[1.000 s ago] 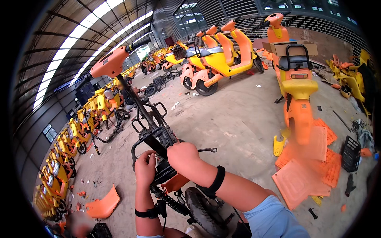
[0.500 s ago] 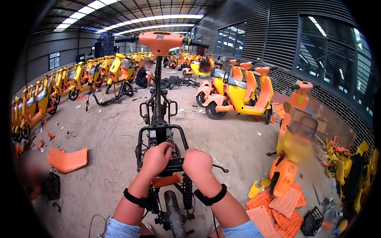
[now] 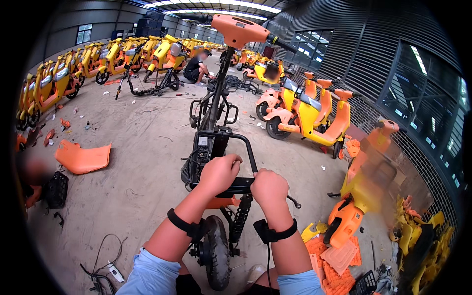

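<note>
Both hands gripping the stripped scooter's rear frame bar
Left hand [image 3: 220,173] and right hand [image 3: 268,188] closed on the black frame [image 3: 227,133]; next likely needs a steady lift or pull

A big warehouse-like workshop for taking apart electric scooters: rows of yellow-orange scooters [image 3: 54,81] line a concrete floor [image 3: 137,147], loose orange panels [image 3: 82,157] lie about, a stripped frame [image 3: 221,147] stands in the middle, under a skylit roof [image 3: 216,10] and corrugated walls [image 3: 344,44].
</note>
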`<state>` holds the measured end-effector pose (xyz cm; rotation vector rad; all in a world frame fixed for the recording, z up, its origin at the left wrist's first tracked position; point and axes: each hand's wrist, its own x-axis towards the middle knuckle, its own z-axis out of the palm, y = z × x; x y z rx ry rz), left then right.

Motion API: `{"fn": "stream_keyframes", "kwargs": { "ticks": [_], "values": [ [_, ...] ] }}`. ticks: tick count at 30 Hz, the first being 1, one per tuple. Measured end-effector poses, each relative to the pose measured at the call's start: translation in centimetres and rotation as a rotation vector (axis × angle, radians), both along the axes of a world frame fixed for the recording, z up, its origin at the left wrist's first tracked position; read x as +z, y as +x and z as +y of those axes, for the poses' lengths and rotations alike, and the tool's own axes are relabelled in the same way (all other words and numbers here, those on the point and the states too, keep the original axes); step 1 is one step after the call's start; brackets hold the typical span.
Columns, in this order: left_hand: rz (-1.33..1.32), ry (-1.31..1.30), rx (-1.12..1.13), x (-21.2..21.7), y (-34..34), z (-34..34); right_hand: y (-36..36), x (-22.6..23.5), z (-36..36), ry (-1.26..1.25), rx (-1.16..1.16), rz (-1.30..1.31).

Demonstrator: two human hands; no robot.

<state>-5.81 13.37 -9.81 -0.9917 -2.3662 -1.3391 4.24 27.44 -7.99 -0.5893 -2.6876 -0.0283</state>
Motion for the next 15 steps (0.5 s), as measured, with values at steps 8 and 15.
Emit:
{"fn": "stream_keyframes", "kwargs": {
  "ticks": [8, 15],
  "values": [
    [-0.037, 0.072, -0.066, -0.8, -0.7, 0.6, 0.8, 0.2, 2.5, 0.002, 0.185, 0.041],
    [-0.155, -0.013, -0.084, 0.0, -0.3, 1.2, -0.1, 0.5, 2.1, -0.067, 0.153, -0.038]
  ]
}}
